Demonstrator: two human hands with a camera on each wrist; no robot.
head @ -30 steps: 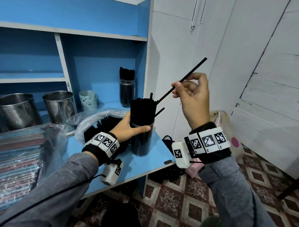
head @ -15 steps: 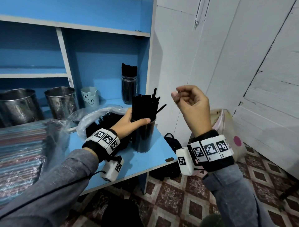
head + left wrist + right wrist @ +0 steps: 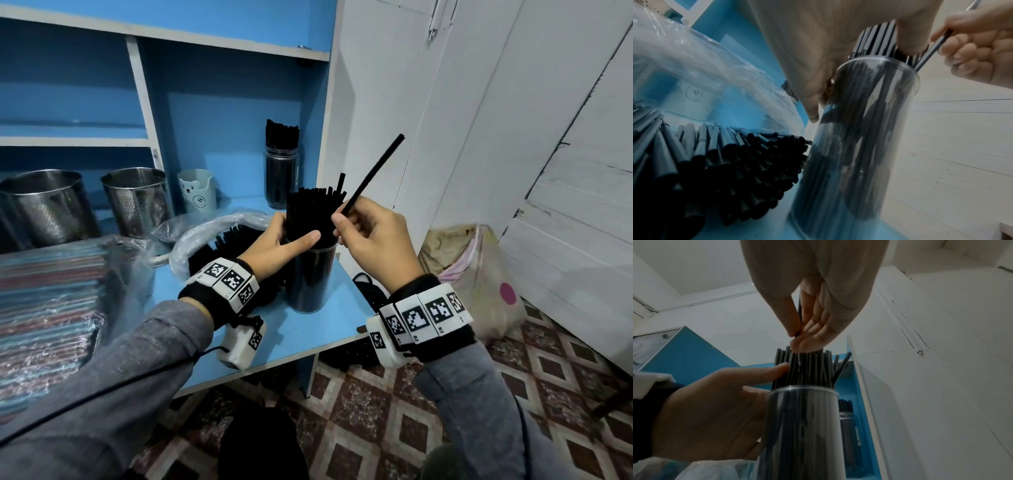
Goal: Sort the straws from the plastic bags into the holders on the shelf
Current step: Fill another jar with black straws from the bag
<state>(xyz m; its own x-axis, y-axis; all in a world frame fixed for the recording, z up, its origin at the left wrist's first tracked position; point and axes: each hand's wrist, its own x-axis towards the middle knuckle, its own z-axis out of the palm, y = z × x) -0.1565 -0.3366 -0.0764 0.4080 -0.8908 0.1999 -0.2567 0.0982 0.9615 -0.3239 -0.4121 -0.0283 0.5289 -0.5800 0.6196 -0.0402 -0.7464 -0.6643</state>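
The left hand (image 3: 274, 245) is gripping the black straws in the clear holder (image 3: 310, 277); the right hand (image 3: 375, 241) is pinching one black straw (image 3: 371, 173). No writing is showing legibly.

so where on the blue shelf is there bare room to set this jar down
Bare blue shelf top runs along the front edge, right of the left hand and around the clear straw-filled jar. Leftward is crowded: clear plastic bag of black straws, perforated steel holders.

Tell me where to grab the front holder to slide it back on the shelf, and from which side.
Grip the front holder round its bare lower wall, probably from the right: it is a smooth upright cylinder, the left hand covers the rim side, the bag crowds its left, and the packed straws block the top.
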